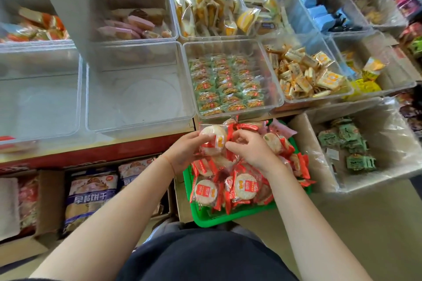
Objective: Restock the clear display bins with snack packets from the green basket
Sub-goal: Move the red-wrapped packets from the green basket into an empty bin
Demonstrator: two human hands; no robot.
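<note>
Left hand (182,153) and right hand (249,150) grip 1 packet (212,141) above basket (205,217); light, crinkly, brittle; hold by edges.

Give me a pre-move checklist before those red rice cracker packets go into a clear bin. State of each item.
1. Packets held: left hand and right hand both grip a stack of red rice cracker packets: ok.
2. Target bin: empty clear bin sits just left of the hands, nothing inside: ok.
3. Path: stack is held above the green basket, nothing between it and the bin: ok.
4. Supply: more packets remain in the basket: ok.
5. Neighbouring green-packet bin already stocked: ok.
6. Whether the stack is squared up: cannot tell.
</note>
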